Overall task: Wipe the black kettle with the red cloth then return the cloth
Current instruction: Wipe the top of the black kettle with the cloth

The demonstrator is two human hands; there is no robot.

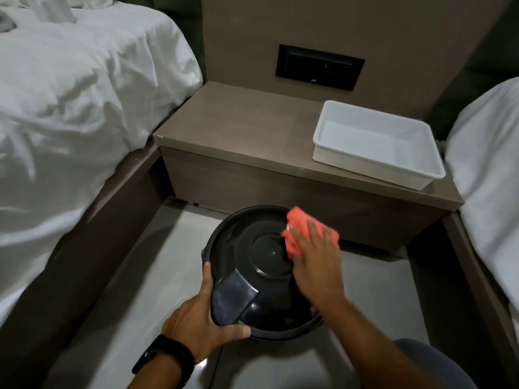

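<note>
Two beds (70, 94) flank a brown table (238, 130) whose right end carries a white tray (377, 161) at the front edge. In front of the table, above the floor (168, 248), the black kettle (252, 265) is gripped at its near side by the left hand (196, 318). The right hand (317, 265) presses the bunched red cloth (303, 226) flat onto the kettle's far right top.

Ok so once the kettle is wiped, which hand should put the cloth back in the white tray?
Right. The right hand already presses the red cloth on the black kettle, and the white tray sits on its side. The left hand is busy gripping the kettle.
</note>
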